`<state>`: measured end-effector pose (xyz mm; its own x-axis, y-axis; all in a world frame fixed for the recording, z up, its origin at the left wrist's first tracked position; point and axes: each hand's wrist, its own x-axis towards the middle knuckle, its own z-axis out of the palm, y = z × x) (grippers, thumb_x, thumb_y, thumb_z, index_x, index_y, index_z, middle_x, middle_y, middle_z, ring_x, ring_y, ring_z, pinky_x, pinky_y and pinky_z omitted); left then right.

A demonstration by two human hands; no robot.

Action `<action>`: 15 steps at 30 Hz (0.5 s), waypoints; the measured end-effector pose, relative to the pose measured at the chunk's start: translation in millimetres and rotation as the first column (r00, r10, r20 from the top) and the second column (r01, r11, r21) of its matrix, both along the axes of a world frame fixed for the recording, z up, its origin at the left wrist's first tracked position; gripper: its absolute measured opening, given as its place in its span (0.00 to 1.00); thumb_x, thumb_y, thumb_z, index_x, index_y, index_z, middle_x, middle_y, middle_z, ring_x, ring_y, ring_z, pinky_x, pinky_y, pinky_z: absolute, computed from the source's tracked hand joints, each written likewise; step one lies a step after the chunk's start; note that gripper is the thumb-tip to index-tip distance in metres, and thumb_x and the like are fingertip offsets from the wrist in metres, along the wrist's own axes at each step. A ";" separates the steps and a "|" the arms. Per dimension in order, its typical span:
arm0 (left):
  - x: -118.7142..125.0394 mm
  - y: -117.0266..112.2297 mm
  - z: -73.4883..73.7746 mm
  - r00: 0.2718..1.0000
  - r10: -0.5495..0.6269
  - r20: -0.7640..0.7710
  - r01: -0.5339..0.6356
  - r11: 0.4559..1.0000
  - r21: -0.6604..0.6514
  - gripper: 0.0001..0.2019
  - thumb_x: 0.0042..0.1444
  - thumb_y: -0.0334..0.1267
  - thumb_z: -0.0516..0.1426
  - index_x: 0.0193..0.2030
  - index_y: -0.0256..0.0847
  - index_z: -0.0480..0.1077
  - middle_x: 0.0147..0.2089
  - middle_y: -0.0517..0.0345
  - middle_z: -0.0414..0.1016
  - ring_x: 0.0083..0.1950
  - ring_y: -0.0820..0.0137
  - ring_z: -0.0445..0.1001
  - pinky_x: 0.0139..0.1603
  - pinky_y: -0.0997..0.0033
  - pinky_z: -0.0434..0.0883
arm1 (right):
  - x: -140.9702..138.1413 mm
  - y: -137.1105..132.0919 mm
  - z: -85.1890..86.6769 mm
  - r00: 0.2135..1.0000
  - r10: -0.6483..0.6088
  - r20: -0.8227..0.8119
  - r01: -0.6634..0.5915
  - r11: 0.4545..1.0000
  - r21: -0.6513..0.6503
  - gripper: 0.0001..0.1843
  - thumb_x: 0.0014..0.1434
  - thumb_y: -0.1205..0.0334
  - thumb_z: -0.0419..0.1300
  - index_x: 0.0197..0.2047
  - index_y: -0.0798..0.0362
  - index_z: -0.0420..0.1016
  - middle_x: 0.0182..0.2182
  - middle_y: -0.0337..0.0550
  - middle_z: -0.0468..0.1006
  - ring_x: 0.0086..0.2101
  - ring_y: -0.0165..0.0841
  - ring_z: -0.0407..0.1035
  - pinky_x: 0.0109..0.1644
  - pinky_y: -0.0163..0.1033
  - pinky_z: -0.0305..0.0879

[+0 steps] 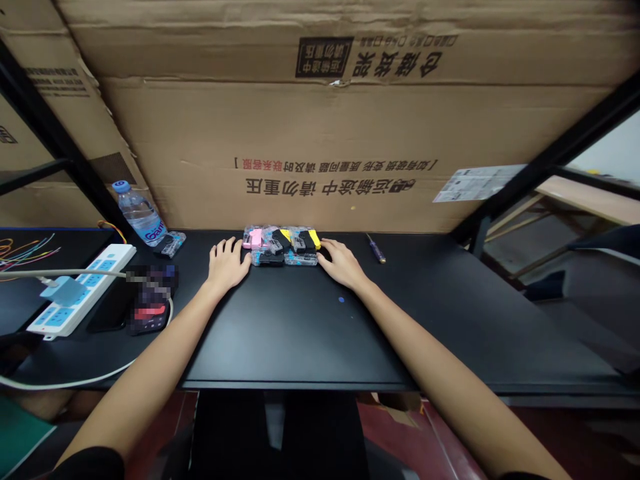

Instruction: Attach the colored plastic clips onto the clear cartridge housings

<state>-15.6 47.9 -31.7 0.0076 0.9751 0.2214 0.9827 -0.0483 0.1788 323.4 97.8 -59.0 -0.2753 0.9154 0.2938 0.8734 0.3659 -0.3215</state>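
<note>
Several small clear plastic cartridges with pink, black and yellow parts (pixel 281 245) lie in a cluster at the back of the black table (pixel 300 333). My left hand (pixel 227 264) rests flat on the table just left of the cluster, fingers spread, thumb next to the pink one. My right hand (pixel 341 263) lies flat just right of the cluster, its fingertips touching the yellow-capped cartridge. Neither hand grips anything.
A small purple-handled screwdriver (pixel 375 249) lies right of my right hand. At the left are a water bottle (pixel 140 215), another cartridge (pixel 171 244), a white power strip (pixel 80 287) with a plug and a phone (pixel 150 303). A cardboard wall (pixel 320 133) backs the table.
</note>
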 end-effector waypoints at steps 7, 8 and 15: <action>-2.0 0.7 0.8 1.000 -0.009 0.008 0.009 1.000 -0.005 0.30 0.73 0.49 0.50 0.76 0.38 0.67 0.80 0.42 0.62 0.80 0.43 0.59 0.79 0.39 0.57 | 2.0 1.5 -1.2 1.000 0.003 -0.007 -0.003 1.000 0.001 0.26 0.73 0.54 0.55 0.66 0.57 0.76 0.69 0.59 0.74 0.68 0.53 0.68 0.74 0.60 0.63; -1.8 0.4 1.0 1.000 -0.009 0.008 0.009 1.000 -0.008 0.30 0.73 0.49 0.50 0.76 0.37 0.67 0.80 0.43 0.62 0.80 0.43 0.59 0.79 0.40 0.57 | 2.1 1.7 -1.6 1.000 0.004 -0.006 -0.004 1.000 0.004 0.26 0.73 0.54 0.55 0.66 0.57 0.76 0.69 0.59 0.75 0.68 0.53 0.68 0.74 0.60 0.63; -2.7 0.4 0.2 1.000 -0.005 0.000 0.005 1.000 -0.001 0.30 0.73 0.50 0.51 0.76 0.38 0.68 0.80 0.43 0.63 0.80 0.44 0.59 0.79 0.40 0.57 | 1.9 1.6 -0.5 1.000 0.004 0.001 -0.004 1.000 -0.003 0.26 0.73 0.54 0.54 0.66 0.58 0.76 0.69 0.59 0.74 0.69 0.53 0.67 0.74 0.59 0.63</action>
